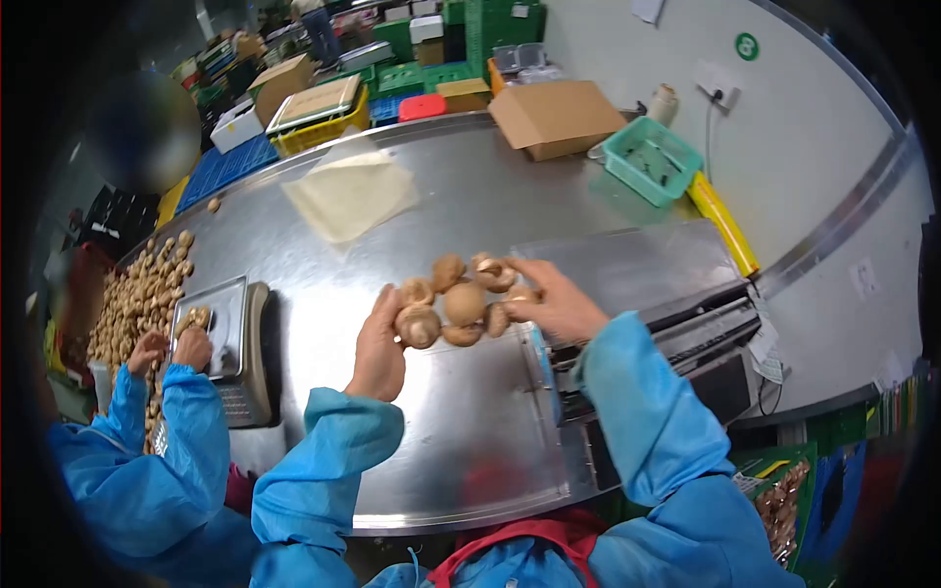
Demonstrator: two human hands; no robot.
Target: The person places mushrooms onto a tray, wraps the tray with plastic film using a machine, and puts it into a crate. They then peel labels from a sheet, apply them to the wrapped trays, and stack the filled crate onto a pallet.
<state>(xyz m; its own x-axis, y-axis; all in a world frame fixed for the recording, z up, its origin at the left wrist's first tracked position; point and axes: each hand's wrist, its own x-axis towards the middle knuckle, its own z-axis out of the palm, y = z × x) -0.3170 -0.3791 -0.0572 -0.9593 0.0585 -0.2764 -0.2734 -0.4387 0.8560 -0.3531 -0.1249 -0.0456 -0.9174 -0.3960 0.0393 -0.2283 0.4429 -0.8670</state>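
Note:
Over the steel table, a cluster of several brown mushrooms (464,304) sits between my two hands, caps and undersides both showing. My left hand (378,351) grips the cluster's left side, its thumb up beside a pale-edged mushroom (419,326). From the right, my right hand (561,306) holds the other side, with a finger and thumb around the outer mushrooms. Whatever supports the middle of the cluster from below is hidden. Both forearms are in blue sleeves.
To the left, a person's hands (192,349) hold mushrooms by a weighing scale (257,367), beside a large mushroom pile (137,299). A wrapping machine (676,328) stands right. Pale sheets (351,199), a cardboard box (556,116) and a green basket (651,161) lie farther back.

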